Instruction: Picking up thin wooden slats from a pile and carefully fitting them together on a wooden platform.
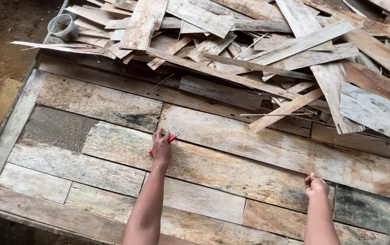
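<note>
Your left hand (161,149) sits a bit left of the middle of the frame, fingers curled together around a red cutter (166,141), its tip poking out toward the upper right and resting on the long plank (267,152) that runs across the middle of the frame. Your right hand (316,185) is down in the lower right, closed into a loose fist on the lower edge of that same plank; I can't tell if it's pinching anything, it looks like it's just pressing the wood down. As for progress, it looks like you're fairly deep into it: the panel of boards (99,102) across the lower two thirds of the frame is mostly filled in, pieces butted edge to edge in rows inside a frame rail (11,129) on the left. There's a bare grey patch (58,129) at centre left where no board lies yet, so I'd say that gap is left to do, plus the long plank under your hands doesn't look settled yet. Plenty of stock left too: the scrap pile (267,50) fills the whole top of the frame, loose strips every which way. A small metal tin (63,26) sits in the upper left corner, well apart from both hands.
</note>
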